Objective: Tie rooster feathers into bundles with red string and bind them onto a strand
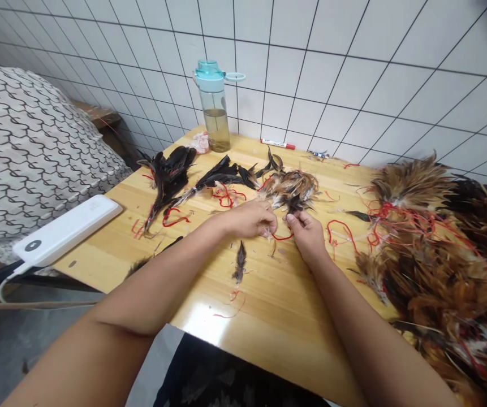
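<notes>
The brown feather pile [298,183] lies on the worktop [277,294] just beyond both hands. The right hand [308,233] pinches a dark feather tuft [296,203] at the pile's near edge; the left hand [254,219] is curled, its grip hidden. A red thread [283,238] runs between the 2.

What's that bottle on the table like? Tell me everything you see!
The bottle is tall, see-through and looks like plastic. Its turquoise lid is on, and a pale loop sticks out to one side. Yellowish-brown liquid fills more than half of the clear part. It stands upright on the wooden table, near the tiled-looking wall. A crumpled pinkish wad sits beside it, maybe touching. No hand is on it.
</notes>
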